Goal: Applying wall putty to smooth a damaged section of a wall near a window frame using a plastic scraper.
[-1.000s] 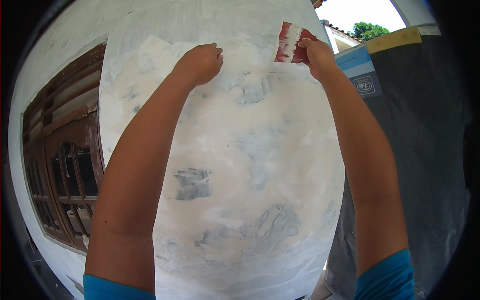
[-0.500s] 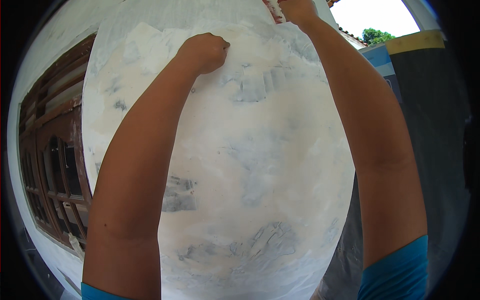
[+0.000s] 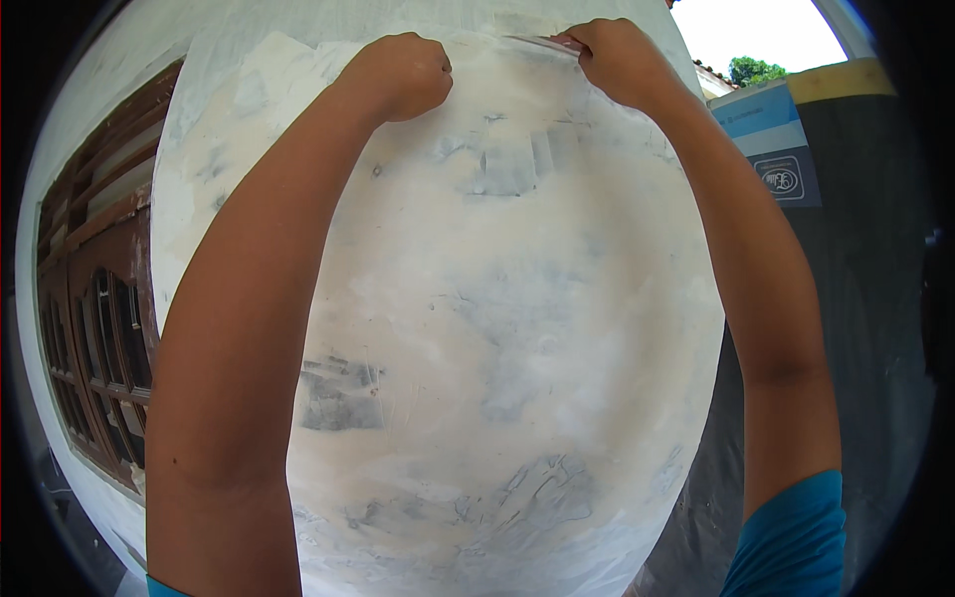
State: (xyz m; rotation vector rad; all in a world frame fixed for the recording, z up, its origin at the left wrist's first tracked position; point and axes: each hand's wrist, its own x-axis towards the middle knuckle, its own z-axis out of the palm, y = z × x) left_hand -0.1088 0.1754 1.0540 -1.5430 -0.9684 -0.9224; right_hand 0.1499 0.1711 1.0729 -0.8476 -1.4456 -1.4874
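Observation:
A pale wall (image 3: 517,298) with patchy white and beige filler and grey bare spots fills the middle of the view. Up at its top, my right hand (image 3: 625,62) grips a putty scraper (image 3: 545,42), seen nearly edge-on, its thin blade pointing left along the wall's surface. Some reddish colour shows on it by my fingers. To the left, my left hand (image 3: 406,76) is closed in a fist in front of the wall. Whatever its fingers may hold is hidden from this side. Both arms reach upward.
On the left, a brown wooden window (image 3: 104,328) with slats and panes is set in the wall. A dark sheet (image 3: 865,249) hangs at the right, with a blue and grey printed panel (image 3: 761,129) beside it. Tree leaves (image 3: 754,71) show beyond.
My right hand has come down and slightly right, and the scraper has turned from upright to nearly level. My left fist has risen a little. The view has shifted slightly.

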